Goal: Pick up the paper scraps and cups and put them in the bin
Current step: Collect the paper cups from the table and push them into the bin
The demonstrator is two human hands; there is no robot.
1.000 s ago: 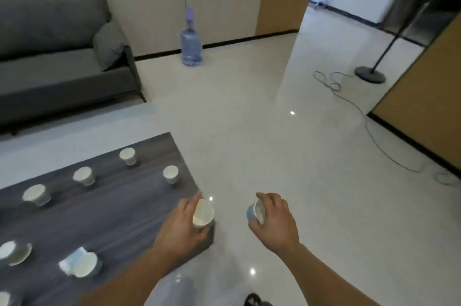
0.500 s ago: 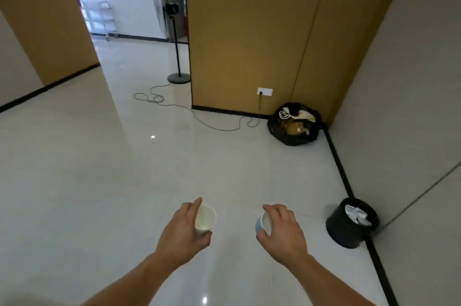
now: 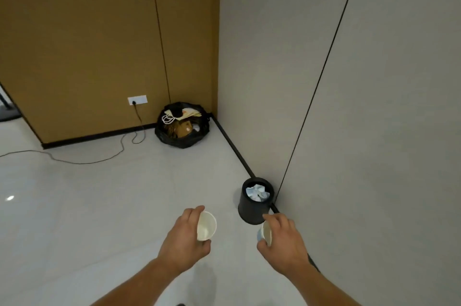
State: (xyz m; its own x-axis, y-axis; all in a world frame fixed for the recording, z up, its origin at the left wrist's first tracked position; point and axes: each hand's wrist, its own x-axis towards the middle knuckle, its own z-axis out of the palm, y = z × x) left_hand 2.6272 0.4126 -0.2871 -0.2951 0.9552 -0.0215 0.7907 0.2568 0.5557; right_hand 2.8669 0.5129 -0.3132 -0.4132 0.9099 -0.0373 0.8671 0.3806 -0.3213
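My left fingers (image 3: 195, 212) curl over the top of the left cup (image 3: 206, 226), thumb pressed beneath. It lies on its side in my left hand (image 3: 183, 240) with the white inside showing. My right fingers (image 3: 273, 219) wrap round the right cup (image 3: 266, 232). My right hand (image 3: 284, 243) hides most of it, so only the rim and a strip of bluish wall peek out. Both grips look firm.

The bin (image 3: 249, 214) stands on the floor at the foot of the right-hand wall, just beside the black skirting. It is ahead of my right hand and well short of the floor's far corner, where a bag (image 3: 182, 131) of rubbish sits. Paper (image 3: 258, 193) is already heaped inside the bin, close under the rim.

I judge this to be the carry's end, with the drop next. The mouth is narrow and the cups are light, so I'd bring each hand right over the opening and go low before loosening. I'd drop the right cup first, since it is nearest, then the left. A toss from here could glance off the rim or the paper and roll along the floor.
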